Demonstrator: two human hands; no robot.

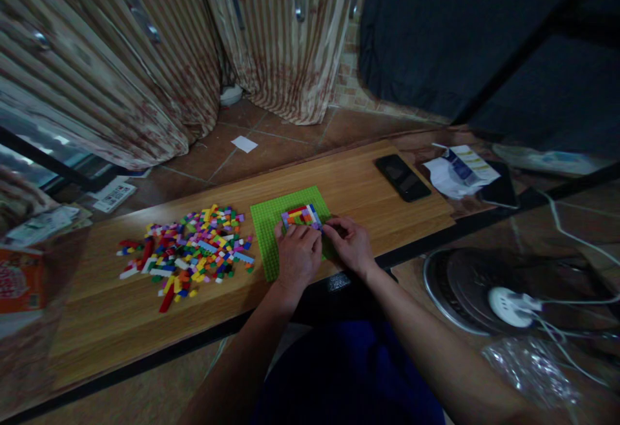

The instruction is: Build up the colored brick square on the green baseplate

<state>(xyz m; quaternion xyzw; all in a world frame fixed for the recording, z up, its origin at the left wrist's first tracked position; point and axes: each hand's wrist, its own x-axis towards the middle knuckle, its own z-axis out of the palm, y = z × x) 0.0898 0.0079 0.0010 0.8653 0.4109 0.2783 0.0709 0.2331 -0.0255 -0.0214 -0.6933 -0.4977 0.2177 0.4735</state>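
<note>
A green studded baseplate (271,218) lies on the wooden table (97,321). On it sits a small block of joined coloured bricks (301,216). My left hand (297,256) rests on the plate with its fingers curled against the near left side of that block. My right hand (349,241) is beside it, fingers bent and pinching at the block's right corner. Whether either hand holds a loose brick is hidden. A heap of several loose coloured bricks (188,254) spreads to the left of the plate.
A dark phone (402,177) lies at the table's far right. Crumpled paper (458,170) and another dark device (498,189) lie beyond it. A fan (465,286) and white cables (557,302) sit low right. Striped curtains (145,63) hang behind.
</note>
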